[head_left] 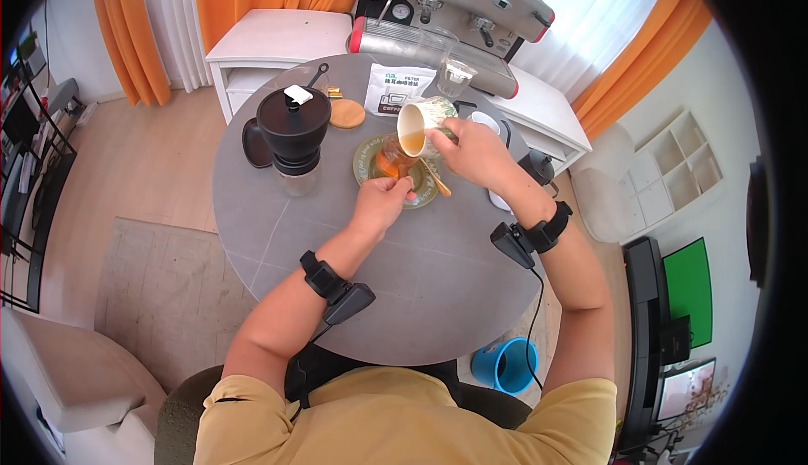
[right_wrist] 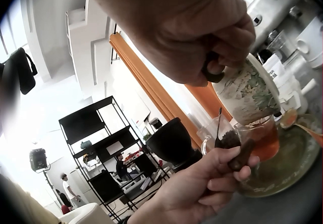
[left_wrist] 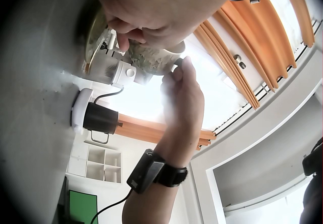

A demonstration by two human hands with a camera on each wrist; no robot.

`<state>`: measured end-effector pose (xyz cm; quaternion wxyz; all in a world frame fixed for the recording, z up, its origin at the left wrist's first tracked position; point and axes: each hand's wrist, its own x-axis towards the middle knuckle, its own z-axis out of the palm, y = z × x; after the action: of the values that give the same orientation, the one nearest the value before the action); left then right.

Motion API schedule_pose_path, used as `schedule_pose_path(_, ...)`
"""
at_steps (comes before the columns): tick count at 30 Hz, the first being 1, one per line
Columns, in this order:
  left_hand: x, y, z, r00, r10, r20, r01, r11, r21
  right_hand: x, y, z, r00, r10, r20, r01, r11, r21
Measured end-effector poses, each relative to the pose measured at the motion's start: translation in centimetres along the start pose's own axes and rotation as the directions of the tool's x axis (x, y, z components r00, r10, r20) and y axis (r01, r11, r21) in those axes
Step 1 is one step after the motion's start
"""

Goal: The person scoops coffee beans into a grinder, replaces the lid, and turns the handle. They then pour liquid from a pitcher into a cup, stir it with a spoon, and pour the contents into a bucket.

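My right hand (head_left: 478, 154) grips a leaf-patterned mug (head_left: 436, 111) by its handle. The mug is tipped to the left, amber liquid inside it, and its rim hangs over a glass cup (right_wrist: 265, 139). Amber-orange liquid fills part of that cup, which stands on a green plate (right_wrist: 298, 166) with lettering round its rim. From the near side, my left hand (head_left: 384, 201) pinches a dark brown handle (right_wrist: 243, 156) beside the glass cup. On the plate's right side lies a wooden spoon (head_left: 439, 180).
Left of the plate stands a black coffee grinder (head_left: 292, 124) on a glass base. Behind are a round wooden lid (head_left: 347, 114), a white coffee bag (head_left: 396, 90) and a clear glass (head_left: 455, 78). A black kettle (left_wrist: 100, 118) stands right. Beyond the table is an espresso machine (head_left: 433, 40).
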<state>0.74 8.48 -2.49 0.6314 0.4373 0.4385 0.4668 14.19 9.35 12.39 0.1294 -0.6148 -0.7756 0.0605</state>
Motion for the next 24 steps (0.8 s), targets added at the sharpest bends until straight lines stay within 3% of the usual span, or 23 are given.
schedule_pose_path(4, 0.0, 0.2, -0.2, 1.0, -0.024, 0.004, 0.024, 1.0, -0.004, 1.0, 1.8, 0.2, 0.997, 0.073, 0.008, -0.073, 0.98, 0.184)
schedule_pose_path(6, 0.1, 0.3, -0.2, 0.999, -0.035, 0.007, 0.035, 0.999, -0.008, 1.1, 2.8, 0.8, 0.989, 0.135, -0.054, -0.083, 0.828, 0.555)
schedule_pose_path(7, 0.1, 0.3, -0.2, 0.999, -0.035, 0.009, 0.035, 0.999, -0.007, 1.1, 3.3, 0.6, 0.989, 0.136, -0.056, -0.083, 0.828, 0.555)
schedule_pose_path(9, 0.0, 0.5, 0.0, 0.999, -0.03, 0.018, 0.031, 0.998, -0.05, 0.8, 3.3, -0.5, 0.948, 0.268, 0.172, -0.313, 0.674, 0.669)
schedule_pose_path(10, -0.1, 0.7, -0.1, 0.999, -0.03, 0.018, 0.031, 0.998, -0.05, 0.6, 3.4, -0.7, 0.948, 0.268, 0.172, -0.312, 0.674, 0.669)
schedule_pose_path(12, -0.2, 0.8, -0.1, 0.999, -0.039, 0.034, 0.042, 0.996, -0.082, 0.0, 3.5, -0.7, 0.928, 0.261, 0.266, -0.367, 0.528, 0.766)
schedule_pose_path(15, -0.1, 0.9, -0.2, 0.998, -0.044, 0.039, 0.048, 0.993, -0.105, -0.4, 3.9, -0.5, 0.944, 0.222, 0.244, -0.322, 0.45, 0.833)
schedule_pose_path(24, -0.1, 1.4, -0.3, 0.999, -0.047, 0.005, 0.047, 0.993, -0.105, -2.5, 6.5, 0.2, 0.965, 0.171, 0.198, -0.254, 0.434, 0.864)
